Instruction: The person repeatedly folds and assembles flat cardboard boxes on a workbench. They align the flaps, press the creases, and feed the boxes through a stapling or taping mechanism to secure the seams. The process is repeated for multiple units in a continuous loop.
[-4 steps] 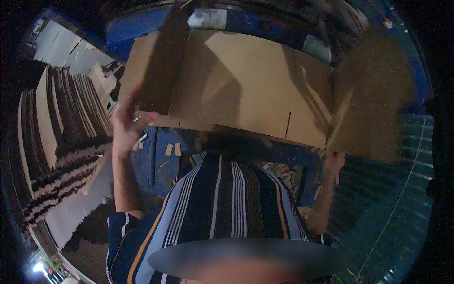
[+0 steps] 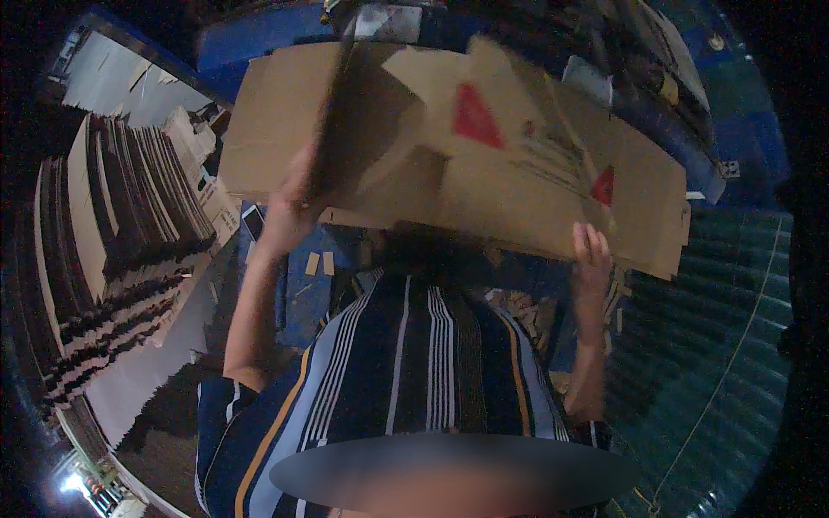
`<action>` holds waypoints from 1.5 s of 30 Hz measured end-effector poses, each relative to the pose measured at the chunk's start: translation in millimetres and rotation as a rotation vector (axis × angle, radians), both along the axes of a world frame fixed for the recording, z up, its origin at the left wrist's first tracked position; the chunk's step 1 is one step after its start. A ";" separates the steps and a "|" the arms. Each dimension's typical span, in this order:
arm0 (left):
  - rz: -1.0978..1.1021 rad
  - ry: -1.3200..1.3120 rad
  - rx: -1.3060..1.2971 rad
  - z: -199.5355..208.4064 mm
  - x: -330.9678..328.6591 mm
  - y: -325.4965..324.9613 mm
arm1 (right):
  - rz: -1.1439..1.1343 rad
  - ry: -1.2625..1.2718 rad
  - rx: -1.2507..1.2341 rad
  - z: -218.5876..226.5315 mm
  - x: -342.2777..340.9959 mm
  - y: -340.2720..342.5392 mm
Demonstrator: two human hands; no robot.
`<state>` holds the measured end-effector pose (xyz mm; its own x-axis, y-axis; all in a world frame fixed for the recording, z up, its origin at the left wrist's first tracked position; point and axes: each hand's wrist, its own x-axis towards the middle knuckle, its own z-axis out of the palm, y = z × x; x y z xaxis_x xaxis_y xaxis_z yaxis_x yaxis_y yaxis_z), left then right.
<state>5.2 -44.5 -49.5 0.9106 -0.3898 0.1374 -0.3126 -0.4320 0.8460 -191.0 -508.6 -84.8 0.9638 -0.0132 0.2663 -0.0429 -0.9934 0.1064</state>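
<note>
A brown cardboard sheet, creased into panels, lies in front of me. Its left panel stands raised and dark, and my left hand has its fingers closed around that panel's near lower edge. The right panel is folded inward over the middle, showing red marks and dark print, somewhat blurred. My right hand rests at the near right edge of the cardboard, its fingers stretched out against the folded panel. The thumb of that hand is hidden.
Stacks of cut cardboard stand on the left. Beside my left forearm lies a phone. Small cardboard scraps are scattered on the blue surface. A green ribbed surface is at the right.
The right panel has swung inward from upright and now lies over the middle. My right hand has moved up and slightly left, and my left hand has moved to the right with the left panel.
</note>
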 end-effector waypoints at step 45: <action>-0.035 0.020 0.376 -45.5 137.6 -15.6 | -0.391 -0.153 1.203 -30.4 132.1 -118.2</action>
